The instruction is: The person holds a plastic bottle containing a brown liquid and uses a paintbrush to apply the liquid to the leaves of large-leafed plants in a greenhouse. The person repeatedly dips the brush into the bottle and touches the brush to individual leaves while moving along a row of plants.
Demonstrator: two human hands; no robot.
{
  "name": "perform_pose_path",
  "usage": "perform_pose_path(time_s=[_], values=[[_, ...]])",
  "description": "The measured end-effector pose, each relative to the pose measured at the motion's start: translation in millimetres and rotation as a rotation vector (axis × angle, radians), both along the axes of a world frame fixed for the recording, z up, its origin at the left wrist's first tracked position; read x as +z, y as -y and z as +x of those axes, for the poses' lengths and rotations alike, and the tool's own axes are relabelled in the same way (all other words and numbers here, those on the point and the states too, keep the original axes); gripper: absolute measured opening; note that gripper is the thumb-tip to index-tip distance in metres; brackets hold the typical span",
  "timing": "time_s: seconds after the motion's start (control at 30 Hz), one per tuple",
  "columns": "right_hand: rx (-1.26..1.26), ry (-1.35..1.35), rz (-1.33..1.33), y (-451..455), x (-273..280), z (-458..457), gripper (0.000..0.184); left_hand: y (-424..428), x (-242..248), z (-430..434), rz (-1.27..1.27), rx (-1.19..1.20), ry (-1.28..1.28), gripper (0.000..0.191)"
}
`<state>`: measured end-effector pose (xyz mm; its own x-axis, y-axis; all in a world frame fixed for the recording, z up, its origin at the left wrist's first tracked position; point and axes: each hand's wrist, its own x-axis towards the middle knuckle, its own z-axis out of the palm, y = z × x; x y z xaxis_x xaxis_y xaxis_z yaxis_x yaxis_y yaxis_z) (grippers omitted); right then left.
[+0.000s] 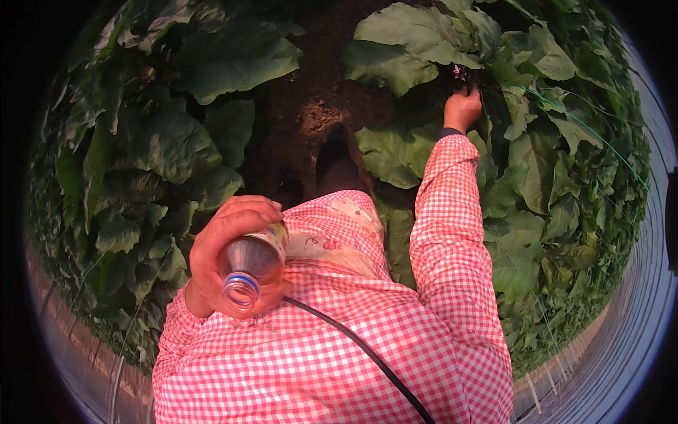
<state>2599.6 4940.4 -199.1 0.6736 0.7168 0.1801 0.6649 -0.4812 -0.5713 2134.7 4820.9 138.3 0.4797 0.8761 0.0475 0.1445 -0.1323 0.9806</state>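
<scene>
My left hand [209, 252] is wrapped around a clear plastic bottle [255, 257] in front of my chest. The bottle has no cap, and its blue-ringed mouth points up toward me. Part of its printed label shows beyond the fingers. My right hand [462, 109] reaches out among the broad leaves of a plant that looks like eggplant [408, 34]. Its fingertips are close to a small purple flower [460, 72], just under a large leaf. Shadow and leaves hide what, if anything, those fingers pinch.
Dense leafy rows [169, 132] flank a narrow soil path [318, 114]. A green string [582, 121] runs through the right-hand plants. A black cable [360, 344] crosses my checked smock [318, 365]. Sheeting with ribs [630, 312] curves along the right edge.
</scene>
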Motion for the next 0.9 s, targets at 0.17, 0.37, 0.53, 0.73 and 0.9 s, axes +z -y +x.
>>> perform_pose_path(time_s=[0.17, 0.37, 0.53, 0.73, 0.9], values=[[0.062, 0.065, 0.042, -1, -16, 9, 0.035, -9, -1, 19, 0.012, 0.003, 0.007, 0.084], [0.112, 0.051, 0.008, 6, -30, 16, 0.030, -21, 1, 37, 0.014, -0.011, -0.007, 0.082], [0.150, -0.020, -0.054, 22, 6, -8, 0.029, -27, 7, 47, 0.042, 0.008, -0.004, 0.081], [0.359, -0.290, -0.107, 63, 76, -76, 0.025, -35, 15, 57, 0.081, 0.049, -0.006, 0.081], [0.650, -0.424, -0.044, 70, 139, -132, 0.020, -46, 20, 67, 0.106, 0.042, 0.036, 0.078]])
